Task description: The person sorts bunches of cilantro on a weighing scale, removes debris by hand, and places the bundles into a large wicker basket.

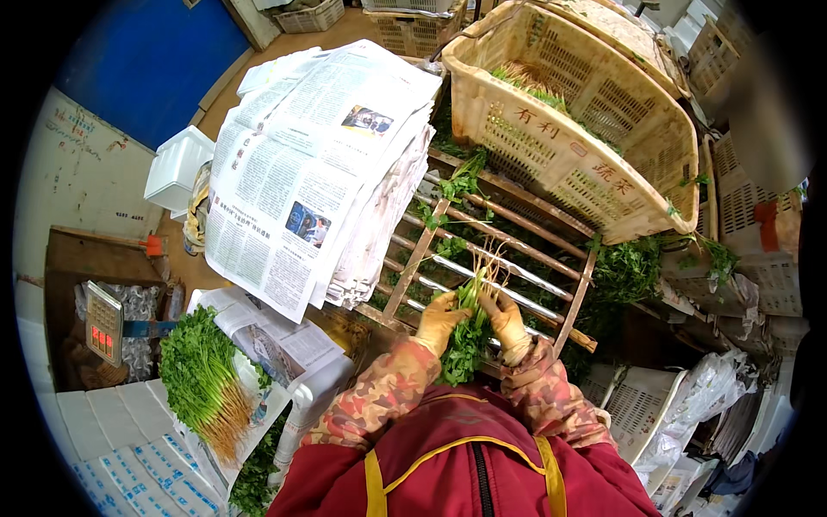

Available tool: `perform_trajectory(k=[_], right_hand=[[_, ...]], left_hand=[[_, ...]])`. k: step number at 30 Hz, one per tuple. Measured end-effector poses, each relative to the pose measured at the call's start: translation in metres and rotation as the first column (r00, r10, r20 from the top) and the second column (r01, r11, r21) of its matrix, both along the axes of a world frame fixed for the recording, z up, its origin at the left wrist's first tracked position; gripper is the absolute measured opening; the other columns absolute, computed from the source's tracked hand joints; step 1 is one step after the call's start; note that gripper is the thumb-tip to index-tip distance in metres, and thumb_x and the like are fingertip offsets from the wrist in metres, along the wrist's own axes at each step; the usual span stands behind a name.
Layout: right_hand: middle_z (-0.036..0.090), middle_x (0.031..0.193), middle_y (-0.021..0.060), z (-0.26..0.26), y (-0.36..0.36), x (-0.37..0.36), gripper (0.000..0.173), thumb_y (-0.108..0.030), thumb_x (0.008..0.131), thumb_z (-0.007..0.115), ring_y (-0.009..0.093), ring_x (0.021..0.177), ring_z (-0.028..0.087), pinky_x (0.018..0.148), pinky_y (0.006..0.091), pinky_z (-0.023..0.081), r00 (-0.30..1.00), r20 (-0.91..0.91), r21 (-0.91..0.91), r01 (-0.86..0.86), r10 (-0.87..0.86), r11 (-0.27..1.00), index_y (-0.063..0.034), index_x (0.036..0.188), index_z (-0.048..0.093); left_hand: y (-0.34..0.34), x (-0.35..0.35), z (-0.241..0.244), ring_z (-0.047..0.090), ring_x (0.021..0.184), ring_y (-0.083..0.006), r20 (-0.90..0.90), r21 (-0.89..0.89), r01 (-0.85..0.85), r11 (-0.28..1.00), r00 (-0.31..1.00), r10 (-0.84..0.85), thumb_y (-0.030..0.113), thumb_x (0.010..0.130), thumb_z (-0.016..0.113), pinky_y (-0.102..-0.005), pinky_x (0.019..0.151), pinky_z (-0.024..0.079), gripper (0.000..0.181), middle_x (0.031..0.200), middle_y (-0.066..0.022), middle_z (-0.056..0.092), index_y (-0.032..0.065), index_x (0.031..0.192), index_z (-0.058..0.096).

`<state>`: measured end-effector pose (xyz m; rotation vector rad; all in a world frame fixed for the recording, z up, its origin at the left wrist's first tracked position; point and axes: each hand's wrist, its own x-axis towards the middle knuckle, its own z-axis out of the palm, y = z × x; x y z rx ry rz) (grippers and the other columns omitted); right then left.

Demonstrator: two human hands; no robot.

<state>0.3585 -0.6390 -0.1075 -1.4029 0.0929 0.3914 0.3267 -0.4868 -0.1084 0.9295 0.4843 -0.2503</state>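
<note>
Both my hands wear yellowish gloves below camouflage sleeves. Between them, over a metal rack (446, 255), is a small bunch of rooted green herbs (470, 336), which look like coriander. Its pale roots point away from me and its leaves hang toward my red apron (452, 446). My left hand (441, 321) grips the bunch from the left side. At the root end, the fingers of my right hand (507, 323) close around the stems from the right. Loose green sprigs (462, 178) lie on the far bars of the rack.
A tall stack of newspapers (323, 161) stands left of the rack. Beyond it, a large plastic crate (568, 123) holds more rooted herbs. To the left, a bigger herb bunch (207, 375) lies on paper near a digital scale display (104, 323). Plastic bags (698, 394) are at right.
</note>
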Motion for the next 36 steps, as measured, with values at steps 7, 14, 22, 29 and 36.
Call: perform_trajectory(k=[7, 14, 22, 29, 36], right_hand=[[0.066, 0.094, 0.0058, 0.036, 0.013, 0.003, 0.031, -0.009, 0.085, 0.067, 0.015, 0.076, 0.063, 0.067, 0.0246, 0.050, 0.914, -0.401, 0.173, 0.143, -0.063, 0.975, 0.0003, 0.113, 0.059], [0.067, 0.095, 0.0148, 0.022, -0.007, 0.007, 0.035, 0.013, 0.074, 0.053, 0.028, 0.087, 0.065, 0.080, 0.0336, 0.053, 0.908, 0.273, -0.568, -0.114, 0.318, 0.815, 0.0004, 0.106, 0.063], [0.066, 0.092, 0.0021, 0.009, -0.008, 0.015, 0.021, -0.007, 0.087, 0.062, 0.013, 0.081, 0.062, 0.071, 0.0242, 0.050, 0.930, -0.367, 0.290, 0.129, -0.014, 0.948, -0.0033, 0.107, 0.063], [0.067, 0.095, 0.0026, 0.022, 0.012, 0.016, 0.020, -0.006, 0.086, 0.062, 0.012, 0.081, 0.061, 0.073, 0.0247, 0.048, 0.923, -0.385, 0.130, 0.040, 0.013, 0.991, -0.0026, 0.105, 0.063], [0.066, 0.102, 0.0114, 0.001, -0.028, 0.023, 0.027, 0.001, 0.093, 0.039, 0.025, 0.090, 0.065, 0.080, 0.0319, 0.053, 0.976, 0.000, -0.267, -0.210, 0.217, 0.941, 0.0031, 0.116, 0.054]], left_hand=[[0.004, 0.002, -0.003, 0.057, 0.091, -0.0116, 0.321, 0.229, 0.103, 0.968, 0.931, -0.175, -0.009, 0.078, 0.060, -0.0263, 0.076, 0.047, 0.052, 0.108, -0.0049, 0.058, -0.0004, 0.128, 0.048], [0.012, -0.004, -0.036, 0.058, 0.101, -0.0141, 0.181, 0.176, -0.015, 0.984, 0.983, -0.018, 0.011, 0.094, 0.051, -0.0250, 0.089, 0.044, 0.024, 0.107, -0.0063, 0.063, -0.0005, 0.113, 0.059], [0.023, 0.032, -0.001, 0.057, 0.076, -0.0155, 0.154, 0.722, -0.120, 0.682, 0.988, 0.011, 0.028, 0.089, 0.065, -0.0259, 0.070, 0.047, 0.033, 0.086, -0.0074, 0.063, -0.0014, 0.103, 0.063], [0.019, 0.050, -0.038, 0.059, 0.079, -0.0122, 0.066, 0.428, 0.127, 0.895, 0.983, -0.171, 0.026, 0.092, 0.061, -0.0244, 0.072, 0.047, 0.033, 0.090, -0.0065, 0.067, -0.0031, 0.108, 0.063], [0.032, 0.045, 0.017, 0.064, 0.079, -0.0222, -0.033, -0.002, 0.138, 0.990, 0.990, -0.138, 0.035, 0.095, 0.055, -0.0323, 0.072, 0.053, 0.044, 0.094, -0.0166, 0.065, -0.0030, 0.117, 0.055]])
